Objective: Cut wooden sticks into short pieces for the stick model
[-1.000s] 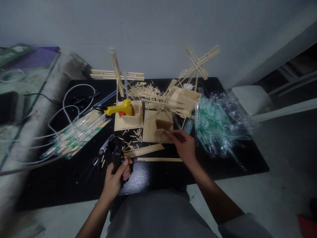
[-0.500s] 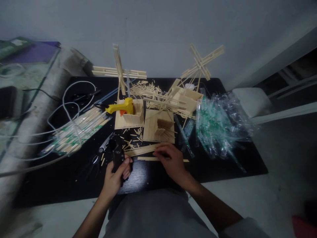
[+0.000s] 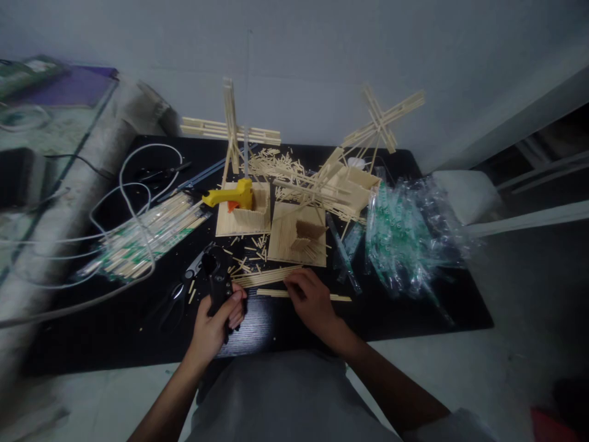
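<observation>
My left hand (image 3: 216, 322) is wrapped round a black hand tool (image 3: 218, 270), held upright over the table's near side; its exact kind is too dark to make out. My right hand (image 3: 313, 304) has its fingers curled together at a bundle of thin wooden sticks (image 3: 264, 277). What lies between those fingertips is hidden. A second row of sticks (image 3: 340, 298) passes beneath the right hand. Just behind it stands a square wooden base (image 3: 280, 236) with a low, part-built stick wall (image 3: 309, 232).
A yellow glue gun (image 3: 230, 196) rests on another stick-built base (image 3: 225, 224). Windmill-like stick crosses (image 3: 232, 129) rise behind. Packed sticks (image 3: 147, 239) and white cable (image 3: 122, 178) lie left, beside black-handled cutters (image 3: 175, 298). Crumpled plastic wrappers (image 3: 400, 233) cover the right.
The camera view has shifted slightly. My right hand stays at the sticks, its fingers a little more curled. My left hand keeps the black tool in the same place.
</observation>
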### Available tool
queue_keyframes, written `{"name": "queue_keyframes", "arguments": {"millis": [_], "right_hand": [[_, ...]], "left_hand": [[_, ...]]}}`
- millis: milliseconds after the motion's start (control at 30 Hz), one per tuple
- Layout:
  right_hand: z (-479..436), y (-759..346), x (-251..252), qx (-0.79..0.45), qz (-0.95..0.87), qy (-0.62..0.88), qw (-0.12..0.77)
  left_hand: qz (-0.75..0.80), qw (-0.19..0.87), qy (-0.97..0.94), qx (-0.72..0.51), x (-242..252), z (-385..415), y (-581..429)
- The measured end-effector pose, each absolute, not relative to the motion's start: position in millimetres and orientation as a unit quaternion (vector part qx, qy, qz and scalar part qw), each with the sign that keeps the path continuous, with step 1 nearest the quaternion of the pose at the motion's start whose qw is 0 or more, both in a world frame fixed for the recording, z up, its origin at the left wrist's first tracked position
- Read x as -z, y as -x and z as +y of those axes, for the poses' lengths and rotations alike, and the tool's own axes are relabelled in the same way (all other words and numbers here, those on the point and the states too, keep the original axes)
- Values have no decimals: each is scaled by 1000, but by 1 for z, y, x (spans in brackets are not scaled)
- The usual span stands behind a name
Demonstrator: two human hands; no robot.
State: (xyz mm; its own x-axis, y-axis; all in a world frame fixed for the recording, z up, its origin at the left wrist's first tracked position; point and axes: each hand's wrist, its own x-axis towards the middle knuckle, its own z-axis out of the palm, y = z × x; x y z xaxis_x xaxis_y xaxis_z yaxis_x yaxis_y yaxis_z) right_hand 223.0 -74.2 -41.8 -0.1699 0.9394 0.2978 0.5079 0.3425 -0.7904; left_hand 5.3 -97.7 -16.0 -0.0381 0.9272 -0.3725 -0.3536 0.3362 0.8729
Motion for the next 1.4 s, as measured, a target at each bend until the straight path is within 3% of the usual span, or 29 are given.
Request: {"name": "queue_keyframes", "arguments": {"millis": [1400], "right_hand": [[-61,-216,59,-217,-728,489,429]], "left_hand": [[468,660,-285,-514,22,-79,-4]]}}
